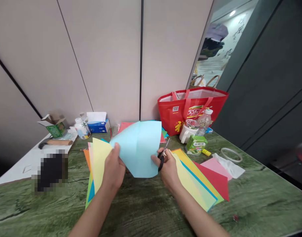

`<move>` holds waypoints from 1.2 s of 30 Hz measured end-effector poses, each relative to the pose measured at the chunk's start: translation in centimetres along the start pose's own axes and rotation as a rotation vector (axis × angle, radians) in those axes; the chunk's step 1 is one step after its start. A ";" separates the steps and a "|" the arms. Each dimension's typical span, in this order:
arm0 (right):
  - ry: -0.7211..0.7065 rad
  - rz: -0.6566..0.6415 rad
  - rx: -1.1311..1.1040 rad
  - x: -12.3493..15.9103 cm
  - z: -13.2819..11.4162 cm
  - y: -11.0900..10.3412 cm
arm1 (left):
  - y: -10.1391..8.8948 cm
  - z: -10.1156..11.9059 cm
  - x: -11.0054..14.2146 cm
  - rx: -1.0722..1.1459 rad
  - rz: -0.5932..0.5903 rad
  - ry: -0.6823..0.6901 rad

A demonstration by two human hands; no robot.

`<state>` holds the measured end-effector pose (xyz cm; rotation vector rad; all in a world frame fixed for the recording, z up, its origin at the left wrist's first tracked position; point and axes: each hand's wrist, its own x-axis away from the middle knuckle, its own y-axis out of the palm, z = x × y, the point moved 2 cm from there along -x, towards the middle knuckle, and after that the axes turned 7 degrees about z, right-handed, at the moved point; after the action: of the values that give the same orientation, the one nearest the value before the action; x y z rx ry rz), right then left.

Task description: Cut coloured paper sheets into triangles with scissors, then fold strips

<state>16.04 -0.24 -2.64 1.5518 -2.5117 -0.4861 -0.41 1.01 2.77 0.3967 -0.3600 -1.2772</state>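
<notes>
My left hand [113, 168] grips the left edge of a light blue sheet of paper [139, 148] and holds it upright above the green table [153, 210]. My right hand [168, 169] is closed on a pair of black-handled scissors [163, 154]. Their blades point up and away at the sheet's right edge. The blue sheet has a curved top and a fold line down its middle. Coloured paper sheets lie under both hands: a yellow, orange and green stack [96, 164] on the left, and a yellow, blue and red stack [202, 181] on the right.
A red shopping bag [190, 108] stands at the back with a white cup [187, 131], a plastic bottle [204, 121] and a green carton [195, 144] before it. A tape ring [231, 154], a tissue box [98, 124], a small jar [81, 128] and an open green box [53, 125] lie around.
</notes>
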 end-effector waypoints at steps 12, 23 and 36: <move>-0.089 -0.053 0.051 0.0 0.1 -0.2 | -0.5 4.2 1.0 -0.111 0.048 0.157; -0.355 -0.064 0.300 2.2 0.4 -0.4 | -1.4 1.1 -1.7 -0.013 -0.041 -0.222; -0.191 -0.583 0.440 5.6 1.3 2.3 | -1.5 3.7 -0.9 0.029 -0.154 -0.003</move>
<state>11.20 -4.03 -3.35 2.5371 -2.3701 -0.1416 -3.66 1.21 5.25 0.4545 -0.3561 -1.4240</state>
